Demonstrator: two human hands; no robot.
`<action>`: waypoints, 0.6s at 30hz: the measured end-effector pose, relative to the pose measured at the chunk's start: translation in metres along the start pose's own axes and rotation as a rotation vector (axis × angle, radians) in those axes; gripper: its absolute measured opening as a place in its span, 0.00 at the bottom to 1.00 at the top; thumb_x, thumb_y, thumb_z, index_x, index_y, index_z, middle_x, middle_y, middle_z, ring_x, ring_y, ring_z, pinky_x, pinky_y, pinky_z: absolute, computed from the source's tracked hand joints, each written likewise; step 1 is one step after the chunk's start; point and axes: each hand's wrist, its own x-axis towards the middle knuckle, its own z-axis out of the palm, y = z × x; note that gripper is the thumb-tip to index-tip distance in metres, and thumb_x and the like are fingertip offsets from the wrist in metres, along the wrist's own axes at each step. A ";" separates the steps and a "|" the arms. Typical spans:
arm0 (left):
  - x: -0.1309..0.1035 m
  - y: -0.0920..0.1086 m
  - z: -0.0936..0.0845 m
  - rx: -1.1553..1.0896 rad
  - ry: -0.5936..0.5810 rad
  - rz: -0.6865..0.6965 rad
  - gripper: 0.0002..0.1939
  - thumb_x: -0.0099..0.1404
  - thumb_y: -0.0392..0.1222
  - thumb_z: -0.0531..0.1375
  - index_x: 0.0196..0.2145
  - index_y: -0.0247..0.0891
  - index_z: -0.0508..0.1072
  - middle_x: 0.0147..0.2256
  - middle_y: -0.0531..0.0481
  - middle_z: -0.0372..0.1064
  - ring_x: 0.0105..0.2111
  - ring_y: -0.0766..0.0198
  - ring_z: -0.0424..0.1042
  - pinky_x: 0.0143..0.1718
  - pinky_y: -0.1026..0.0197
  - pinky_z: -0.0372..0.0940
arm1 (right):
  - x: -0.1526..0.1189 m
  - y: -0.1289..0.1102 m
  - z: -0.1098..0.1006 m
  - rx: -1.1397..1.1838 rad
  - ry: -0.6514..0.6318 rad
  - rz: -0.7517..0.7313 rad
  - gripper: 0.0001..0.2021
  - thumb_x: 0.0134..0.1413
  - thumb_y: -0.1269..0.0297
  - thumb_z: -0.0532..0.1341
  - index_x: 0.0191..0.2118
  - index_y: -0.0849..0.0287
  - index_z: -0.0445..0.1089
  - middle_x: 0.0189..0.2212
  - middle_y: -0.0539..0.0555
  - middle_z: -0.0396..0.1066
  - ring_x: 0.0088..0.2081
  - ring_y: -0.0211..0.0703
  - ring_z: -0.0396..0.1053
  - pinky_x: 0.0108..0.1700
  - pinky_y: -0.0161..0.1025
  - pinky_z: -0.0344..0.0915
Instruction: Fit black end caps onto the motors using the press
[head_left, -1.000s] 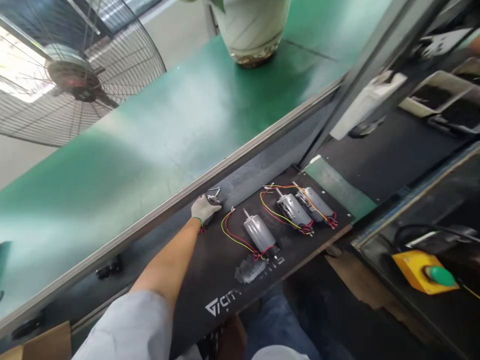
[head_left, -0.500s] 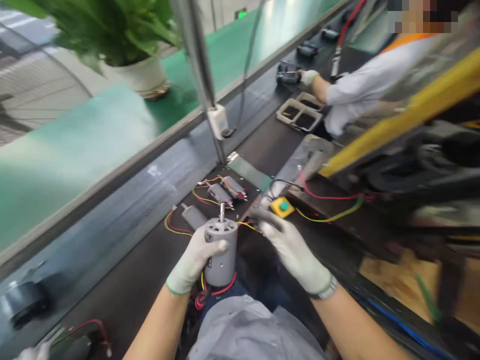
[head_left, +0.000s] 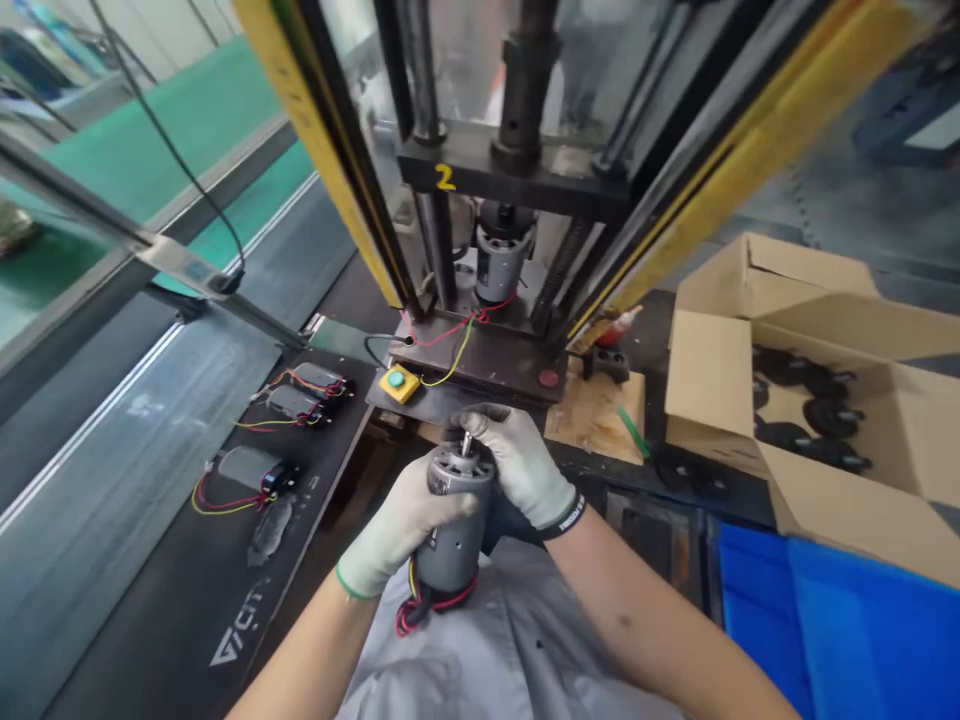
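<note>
My gloved left hand (head_left: 409, 520) is wrapped round a grey cylindrical motor (head_left: 459, 530), held upright in front of my body with its shaft up. Red and yellow wires hang from its lower end. My gloved right hand (head_left: 517, 455) is at the motor's top, its fingers closed beside the shaft; whether they pinch anything is hard to make out. Another motor (head_left: 501, 262) stands in the press (head_left: 517, 180) ahead, with red and yellow-green wires in front of it. A yellow box with a green button (head_left: 398, 382) lies at the left of the press base.
Several wired motors (head_left: 247, 468) lie on the black surface at left. An open cardboard box (head_left: 709, 385) with black round parts stands at right, above a blue sheet (head_left: 825, 620). A metal pole (head_left: 225, 295) crosses the left side. Yellow uprights flank the press.
The view has swung right, bringing the press and cardboard box into sight. My right hand has moved from beside the motor to its shaft end. My left hand still holds the motor.
</note>
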 end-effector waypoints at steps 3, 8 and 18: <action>0.008 -0.007 0.014 0.035 -0.042 -0.065 0.26 0.56 0.50 0.74 0.49 0.35 0.78 0.46 0.43 0.81 0.45 0.50 0.78 0.48 0.56 0.71 | -0.010 0.011 -0.017 -0.021 0.075 -0.059 0.23 0.50 0.41 0.74 0.35 0.59 0.82 0.33 0.56 0.81 0.37 0.50 0.78 0.43 0.45 0.72; 0.019 -0.046 -0.008 0.196 -0.034 -0.196 0.32 0.56 0.57 0.73 0.53 0.36 0.78 0.49 0.40 0.82 0.48 0.44 0.79 0.50 0.53 0.72 | -0.028 0.040 -0.120 -0.453 0.328 -0.195 0.20 0.63 0.46 0.66 0.49 0.57 0.81 0.48 0.57 0.82 0.50 0.51 0.78 0.55 0.43 0.71; 0.029 -0.159 -0.099 0.436 0.064 -0.436 0.39 0.36 0.72 0.74 0.39 0.41 0.87 0.43 0.40 0.86 0.49 0.31 0.81 0.56 0.40 0.74 | 0.022 0.043 -0.368 -1.303 0.873 0.255 0.13 0.66 0.66 0.64 0.50 0.69 0.78 0.53 0.72 0.77 0.56 0.54 0.74 0.57 0.40 0.64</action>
